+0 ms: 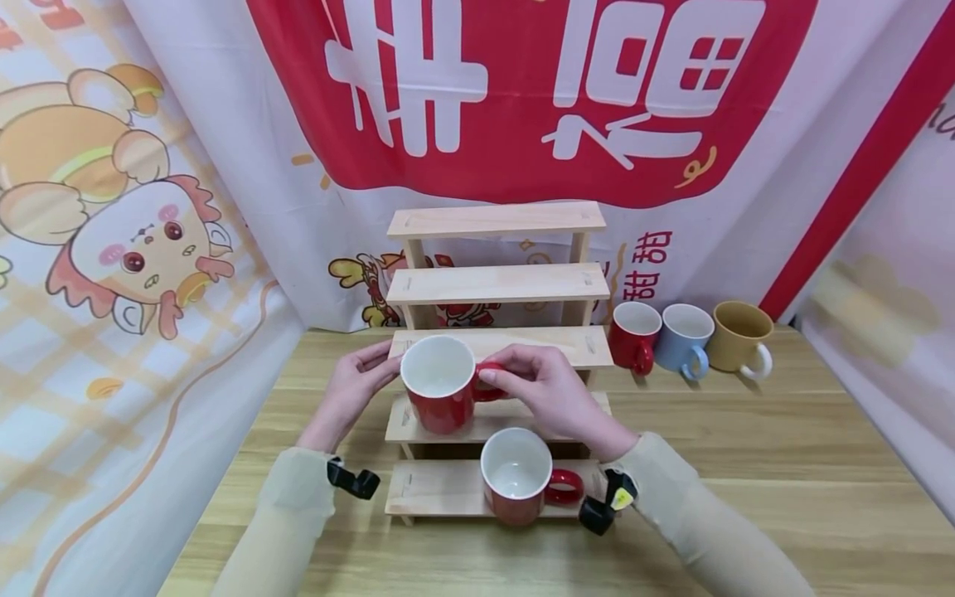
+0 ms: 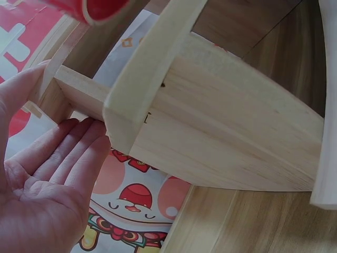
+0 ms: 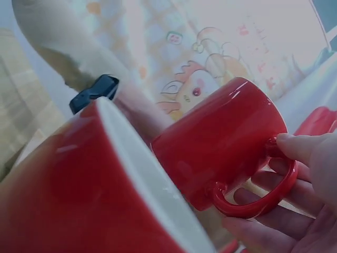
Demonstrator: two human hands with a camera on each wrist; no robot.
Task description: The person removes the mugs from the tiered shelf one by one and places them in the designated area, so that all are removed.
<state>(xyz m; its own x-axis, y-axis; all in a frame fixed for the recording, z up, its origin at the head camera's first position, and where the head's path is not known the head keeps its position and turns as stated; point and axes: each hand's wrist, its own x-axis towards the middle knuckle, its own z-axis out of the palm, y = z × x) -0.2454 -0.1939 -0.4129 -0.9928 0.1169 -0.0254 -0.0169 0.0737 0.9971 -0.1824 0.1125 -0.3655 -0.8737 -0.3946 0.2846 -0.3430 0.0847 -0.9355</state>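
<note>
A red mug [image 1: 443, 398] with a white inside stands upright over the rack's second-lowest step. My right hand [image 1: 548, 390] holds it by the handle, thumb against the handle and fingers behind it, as the right wrist view shows. My left hand [image 1: 358, 385] is at the left end of the wooden step rack [image 1: 500, 283]. In the left wrist view, its thumb and fingers [image 2: 89, 153] lie on either side of a step's end, gripping it. Another red mug [image 1: 516, 481] stands on the lowest step, handle to the right; its body fills the near side of the right wrist view.
Right of the rack, a red mug [image 1: 634, 336], a light blue mug [image 1: 682, 338] and a tan mug [image 1: 739, 336] with a white handle stand in a row on the wooden table [image 1: 791, 448]. Printed cloth [image 1: 239, 166] hangs behind and at both sides.
</note>
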